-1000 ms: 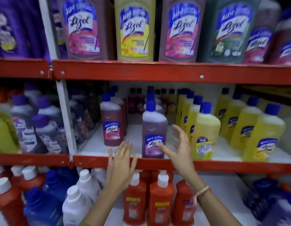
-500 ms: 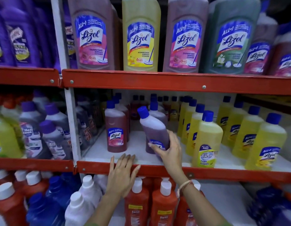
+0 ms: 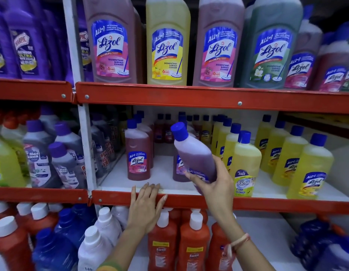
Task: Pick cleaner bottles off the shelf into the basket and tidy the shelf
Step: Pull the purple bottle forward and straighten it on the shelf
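My right hand (image 3: 212,180) grips a purple Lizol bottle (image 3: 193,151) with a blue cap around its lower half, lifted off the middle shelf (image 3: 165,184) and tilted to the left. Behind it a second purple bottle (image 3: 178,171) stands on the shelf, partly hidden. A pink Lizol bottle (image 3: 138,153) stands upright to the left. My left hand (image 3: 147,204) lies flat with fingers spread on the red front lip of the shelf (image 3: 267,205), holding nothing. No basket is in view.
Yellow cleaner bottles (image 3: 246,163) stand in rows to the right on the same shelf. Large Lizol bottles (image 3: 166,42) fill the shelf above. Orange Bactin bottles (image 3: 193,243) and white and blue bottles stand below. A white upright post (image 3: 85,149) divides the shelving.
My right hand reached the purple bottle, closed on it, then lifted and tilted it left off the shelf. My left hand settled on the shelf's red lip.
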The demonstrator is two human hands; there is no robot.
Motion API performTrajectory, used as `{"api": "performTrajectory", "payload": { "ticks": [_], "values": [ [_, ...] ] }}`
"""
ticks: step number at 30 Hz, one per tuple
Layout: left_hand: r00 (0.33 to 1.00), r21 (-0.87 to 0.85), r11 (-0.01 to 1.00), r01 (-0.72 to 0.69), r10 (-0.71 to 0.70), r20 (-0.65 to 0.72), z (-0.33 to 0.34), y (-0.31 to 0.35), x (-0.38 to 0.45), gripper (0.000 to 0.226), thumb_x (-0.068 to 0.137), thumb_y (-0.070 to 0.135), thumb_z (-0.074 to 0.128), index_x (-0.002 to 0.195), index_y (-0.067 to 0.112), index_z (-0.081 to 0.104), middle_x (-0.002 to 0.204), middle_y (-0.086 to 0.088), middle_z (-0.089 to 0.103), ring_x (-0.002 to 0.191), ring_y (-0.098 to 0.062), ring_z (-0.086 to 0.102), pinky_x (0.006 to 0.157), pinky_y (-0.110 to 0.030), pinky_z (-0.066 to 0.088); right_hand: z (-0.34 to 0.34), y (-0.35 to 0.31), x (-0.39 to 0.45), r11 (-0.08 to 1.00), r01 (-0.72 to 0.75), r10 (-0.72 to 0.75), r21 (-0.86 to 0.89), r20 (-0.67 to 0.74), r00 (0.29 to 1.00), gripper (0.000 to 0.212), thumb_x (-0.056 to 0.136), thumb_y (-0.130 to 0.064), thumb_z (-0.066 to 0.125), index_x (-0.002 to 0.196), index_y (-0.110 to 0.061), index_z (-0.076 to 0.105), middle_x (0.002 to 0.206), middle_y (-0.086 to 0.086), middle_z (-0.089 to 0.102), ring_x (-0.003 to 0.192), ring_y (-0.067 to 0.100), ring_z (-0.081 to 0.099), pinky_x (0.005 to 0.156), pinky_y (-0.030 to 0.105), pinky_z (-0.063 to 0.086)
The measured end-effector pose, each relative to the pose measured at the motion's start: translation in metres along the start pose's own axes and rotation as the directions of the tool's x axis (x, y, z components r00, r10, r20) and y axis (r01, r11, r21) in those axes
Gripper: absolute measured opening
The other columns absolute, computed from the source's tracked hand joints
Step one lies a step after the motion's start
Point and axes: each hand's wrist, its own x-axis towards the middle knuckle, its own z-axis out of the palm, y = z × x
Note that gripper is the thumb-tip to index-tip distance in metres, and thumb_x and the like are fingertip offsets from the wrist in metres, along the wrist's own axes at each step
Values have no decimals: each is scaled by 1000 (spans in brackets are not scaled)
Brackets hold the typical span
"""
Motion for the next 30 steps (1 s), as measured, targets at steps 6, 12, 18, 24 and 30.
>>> {"api": "performTrajectory", "payload": {
  "ticks": [6, 12, 18, 24, 30],
  "values": [
    [1000, 14, 1000, -16, 16, -14, 1, -1, 0, 70, 94, 58, 7, 123, 19, 57, 119, -3, 66, 118, -23, 56, 106, -45, 13, -15, -7, 17, 722, -380, 146, 578, 410, 900, 74, 51, -13, 92, 116, -9, 58, 104, 12, 74, 98, 29, 70, 71, 28, 60],
    [990, 35, 995, -96, 99, -98, 4, -6, 0, 45, 83, 39, 36, 118, 15, 52, 106, -12, 71, 103, -29, 65, 108, -39, 4, -18, -4, 19, 387, -602, -66, 698, 673, 737, 55, 49, -26, 95, 95, -8, 70, 84, 11, 76, 77, 25, 73, 75, 38, 60],
    [996, 34, 996, -87, 88, -19, 9, -13, 0, 58, 94, 47, 19, 117, 12, 59, 108, -11, 71, 103, -30, 65, 110, -39, 1, -27, -6, 21, 322, -649, -140, 689, 713, 687, 68, 50, -24, 94, 109, -6, 66, 100, 9, 75, 97, 23, 71, 85, 38, 58],
    [999, 8, 999, -43, 43, -15, 0, -5, -2, 58, 96, 53, 6, 123, 21, 44, 114, -6, 69, 111, -25, 61, 108, -38, 2, -28, -3, 41, 522, -591, 33, 615, 678, 735, 77, 48, -14, 94, 113, -3, 54, 90, 10, 74, 84, 23, 71, 76, 33, 60],
    [997, 46, 998, -52, 49, 60, -1, -8, -2, 59, 95, 55, 10, 131, 26, 48, 127, -1, 61, 125, -22, 49, 110, -39, -3, -2, 8, 60, 737, -529, 210, 421, 601, 771, 63, 66, 3, 79, 122, -9, 54, 108, 13, 71, 95, 22, 70, 79, 30, 61]
  ]
}}
